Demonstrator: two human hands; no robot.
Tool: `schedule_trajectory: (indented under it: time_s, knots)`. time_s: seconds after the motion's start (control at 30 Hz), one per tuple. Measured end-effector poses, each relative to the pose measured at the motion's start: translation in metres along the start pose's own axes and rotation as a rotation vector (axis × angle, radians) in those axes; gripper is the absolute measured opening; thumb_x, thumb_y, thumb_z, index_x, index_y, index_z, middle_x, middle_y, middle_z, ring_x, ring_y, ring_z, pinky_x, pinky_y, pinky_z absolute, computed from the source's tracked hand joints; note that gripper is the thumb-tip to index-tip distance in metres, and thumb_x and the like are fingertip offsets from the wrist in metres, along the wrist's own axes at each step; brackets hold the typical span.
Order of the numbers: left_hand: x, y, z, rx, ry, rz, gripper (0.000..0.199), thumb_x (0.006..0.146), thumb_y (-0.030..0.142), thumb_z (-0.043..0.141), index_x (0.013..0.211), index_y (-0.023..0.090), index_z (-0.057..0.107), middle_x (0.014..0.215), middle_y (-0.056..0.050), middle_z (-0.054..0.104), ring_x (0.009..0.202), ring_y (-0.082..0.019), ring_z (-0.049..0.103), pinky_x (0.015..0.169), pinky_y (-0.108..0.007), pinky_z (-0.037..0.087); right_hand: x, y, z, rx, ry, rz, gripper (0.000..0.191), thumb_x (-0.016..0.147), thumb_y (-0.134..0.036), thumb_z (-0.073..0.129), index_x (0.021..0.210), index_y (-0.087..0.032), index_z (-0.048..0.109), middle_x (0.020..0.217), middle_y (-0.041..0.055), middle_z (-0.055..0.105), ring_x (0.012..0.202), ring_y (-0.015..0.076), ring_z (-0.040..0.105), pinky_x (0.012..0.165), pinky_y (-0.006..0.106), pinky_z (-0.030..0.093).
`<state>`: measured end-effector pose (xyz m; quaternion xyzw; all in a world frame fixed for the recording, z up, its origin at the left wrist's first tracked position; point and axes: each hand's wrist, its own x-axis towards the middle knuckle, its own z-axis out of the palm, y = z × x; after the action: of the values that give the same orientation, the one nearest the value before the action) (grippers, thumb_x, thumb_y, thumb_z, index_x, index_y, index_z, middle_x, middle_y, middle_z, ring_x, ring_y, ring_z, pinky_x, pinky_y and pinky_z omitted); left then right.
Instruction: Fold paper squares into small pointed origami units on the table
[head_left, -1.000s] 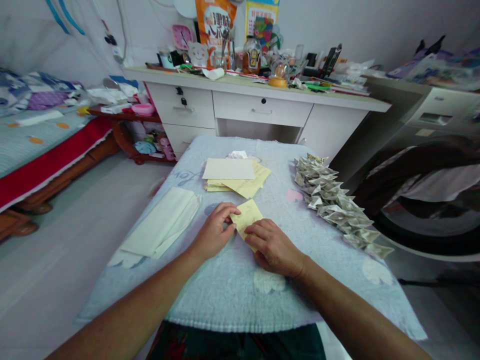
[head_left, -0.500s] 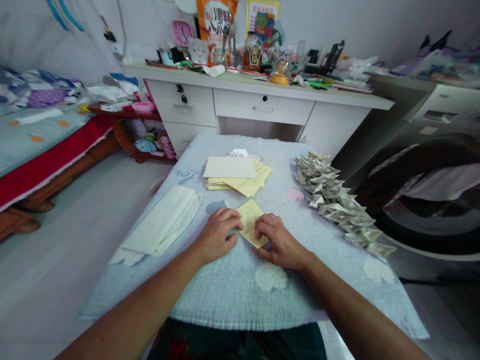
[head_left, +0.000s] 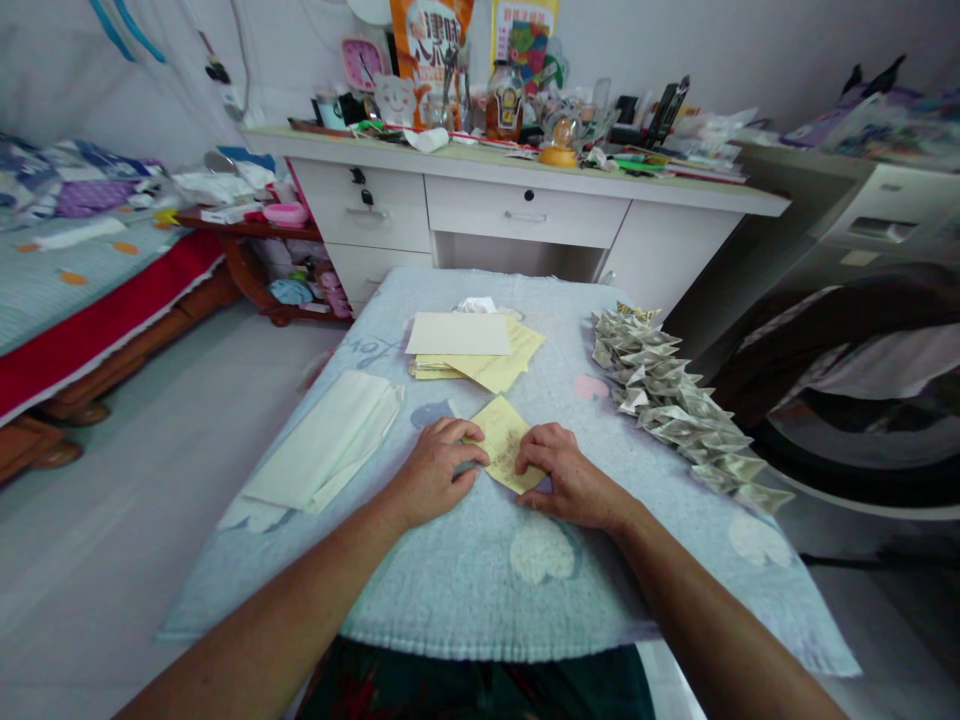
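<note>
A small yellow paper square point(head_left: 501, 440) lies turned like a diamond on the blue cloth between my hands. At its left corner, my left hand point(head_left: 442, 470) has curled fingers touching the edge. My right hand point(head_left: 566, 475) is at its right side, the bent fingers and thumb closed on the right corner. Just beyond lies a stack of yellow sheets point(head_left: 499, 373), fanned at the right, with a pale card point(head_left: 459, 334) on top.
Folded pale paper point(head_left: 326, 440) rests on the left of the cloth-covered table point(head_left: 465, 600). A long row of folded paper pieces point(head_left: 675, 405) runs down the right. Behind stands a cluttered white desk point(head_left: 525, 210); a washing machine point(head_left: 877, 230) is at the right.
My right hand has shifted slightly to the right, and more of the yellow square's face shows. My left hand remains at the left corner.
</note>
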<state>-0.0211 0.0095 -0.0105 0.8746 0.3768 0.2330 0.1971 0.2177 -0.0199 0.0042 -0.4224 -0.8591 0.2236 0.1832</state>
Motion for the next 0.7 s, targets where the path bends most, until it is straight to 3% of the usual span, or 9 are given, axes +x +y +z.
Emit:
schedule_trajectory:
  time_s: [0.23,0.4,0.7]
  knots:
    - [0.0003,0.0008,0.0006,0.008,0.005,0.016,0.014,0.076,0.018,0.062,0.087,0.024,0.069,0.104,-0.004,0.062,0.103,-0.023,0.053,0.091,-0.041,0.039,0.0011,-0.0051,-0.0025,-0.004,0.018,0.040,0.021,0.068,-0.008,0.063,0.083,-0.020,0.053,0.094,0.0027,0.054,0.096,0.0211,0.045,0.085,0.035,0.032]
    - [0.0010,0.0008,0.0019,0.006,-0.001,0.014,0.012,0.075,0.023,0.068,0.087,0.024,0.069,0.103,-0.003,0.062,0.102,-0.023,0.053,0.091,-0.040,0.038,0.0017,-0.0063,-0.0025,0.000,0.045,0.031,0.025,0.065,-0.007,0.063,0.085,-0.020,0.056,0.097,0.0031,0.054,0.098,0.0213,0.044,0.086,0.036,0.031]
    - [0.0021,0.0006,0.0034,-0.020,-0.006,-0.025,0.013,0.072,0.020,0.070,0.084,0.023,0.067,0.102,-0.003,0.062,0.102,-0.022,0.053,0.090,-0.039,0.038,0.0041,-0.0027,0.0025,-0.019,0.062,-0.029,0.010,0.081,-0.013,0.059,0.086,-0.021,0.064,0.090,0.0028,0.058,0.094,0.0196,0.047,0.085,0.037,0.030]
